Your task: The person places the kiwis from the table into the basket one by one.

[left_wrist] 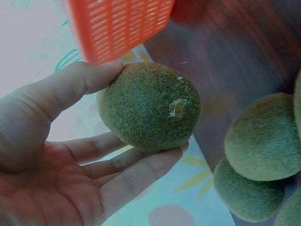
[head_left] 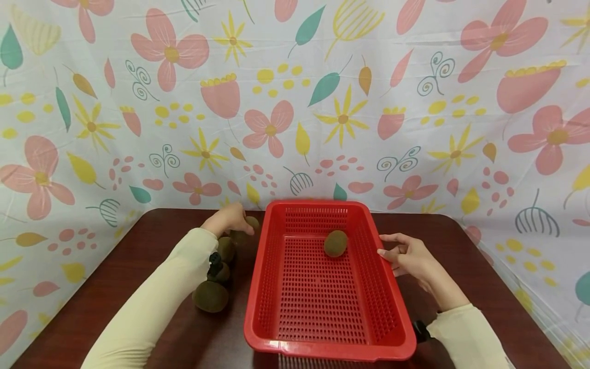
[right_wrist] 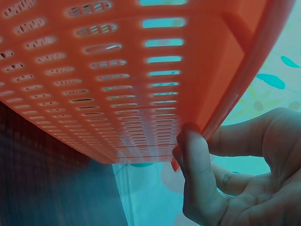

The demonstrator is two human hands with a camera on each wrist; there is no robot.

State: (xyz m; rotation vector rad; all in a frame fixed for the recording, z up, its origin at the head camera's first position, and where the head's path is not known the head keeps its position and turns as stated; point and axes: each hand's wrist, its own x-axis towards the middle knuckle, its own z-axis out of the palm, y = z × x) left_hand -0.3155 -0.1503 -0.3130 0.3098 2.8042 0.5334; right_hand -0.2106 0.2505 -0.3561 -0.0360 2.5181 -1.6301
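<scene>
My left hand (head_left: 228,219) grips a brown, fuzzy kiwi (left_wrist: 150,106) at the left of the red basket, thumb on one side and fingertips on the other. The left wrist view shows the fruit's pale scar. My right hand (head_left: 412,261) pinches the right rim of the red plastic basket (head_left: 329,350) between thumb and fingers. One kiwi (head_left: 335,243) lies inside the basket towards its far end. Several more kiwis (head_left: 210,296) sit in a row on the table beneath and beside my left forearm, which partly hides them.
The dark brown table (head_left: 442,230) backs onto a white cloth (head_left: 295,102) printed with flowers and leaves. The basket's slotted walls stand between my two hands, its near end close to the front of the view.
</scene>
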